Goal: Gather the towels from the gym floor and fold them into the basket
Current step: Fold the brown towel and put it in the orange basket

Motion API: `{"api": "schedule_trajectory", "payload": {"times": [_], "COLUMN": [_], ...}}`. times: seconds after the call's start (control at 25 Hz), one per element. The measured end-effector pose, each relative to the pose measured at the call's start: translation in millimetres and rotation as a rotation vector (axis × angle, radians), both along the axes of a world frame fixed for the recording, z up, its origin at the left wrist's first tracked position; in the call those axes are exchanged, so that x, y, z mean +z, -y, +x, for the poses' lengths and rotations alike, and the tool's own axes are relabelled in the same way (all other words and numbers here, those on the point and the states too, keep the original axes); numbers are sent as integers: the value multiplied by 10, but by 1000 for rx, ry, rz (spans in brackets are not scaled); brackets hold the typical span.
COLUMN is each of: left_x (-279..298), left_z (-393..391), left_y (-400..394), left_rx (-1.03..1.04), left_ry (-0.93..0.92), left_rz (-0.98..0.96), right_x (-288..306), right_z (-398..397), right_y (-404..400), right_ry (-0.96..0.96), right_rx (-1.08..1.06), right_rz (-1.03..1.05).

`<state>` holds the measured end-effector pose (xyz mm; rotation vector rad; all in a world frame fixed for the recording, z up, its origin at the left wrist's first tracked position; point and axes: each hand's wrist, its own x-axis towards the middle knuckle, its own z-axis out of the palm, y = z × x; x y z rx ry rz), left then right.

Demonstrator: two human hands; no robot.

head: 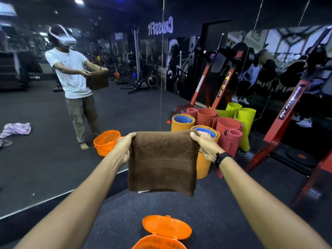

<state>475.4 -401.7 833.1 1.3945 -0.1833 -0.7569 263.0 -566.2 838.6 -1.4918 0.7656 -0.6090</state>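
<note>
A brown towel, folded into a hanging rectangle, is held up at arm's length in front of me. My left hand grips its top left corner and my right hand grips its top right corner. Below, at the bottom edge of the view, stands the orange basket with its hinged lid flipped open. The basket's inside is mostly cut off by the frame. A crumpled lilac towel shows in the wall mirror, lying on the dark floor.
A large wall mirror stands straight ahead and reflects a person holding the towel and the basket. Rolled yoga mats in orange, red and green stand upright to the right. Red gym machine frames fill the right side.
</note>
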Motion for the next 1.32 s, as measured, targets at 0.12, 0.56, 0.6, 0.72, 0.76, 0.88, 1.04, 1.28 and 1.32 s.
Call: {"api": "schedule_trajectory", "payload": {"times": [0.12, 0.56, 0.6, 0.72, 0.76, 0.88, 1.04, 1.28, 1.32], "left_x": [-6, 133, 159, 25, 6, 7, -7, -221, -297], "left_z": [12, 223, 205, 87, 42, 5, 89, 399, 423], "left_y": [-44, -320, -360, -395, -383, -316, -263, -301, -312], "left_rx": [-66, -349, -369, -355, -312, -179, -17, 116, 80], "left_ry": [97, 789, 616, 420, 393, 290, 305, 398, 482], "left_rz": [-84, -42, -151, -180, -210, -282, -196, 5, 66], "right_x": [-56, 73, 141, -12, -77, -143, -91, -13, -55], "right_z": [-26, -234, -259, -224, -197, -121, -16, 74, 103], "right_y": [95, 184, 136, -9, -51, -128, -159, -147, -149], "right_ry": [104, -76, 59, 98, 126, 167, 100, 20, -12], "right_rx": [4, 208, 235, 247, 239, 249, 159, 188, 206], "right_rz": [20, -487, -299, -80, -34, 40, -116, -226, -257]}}
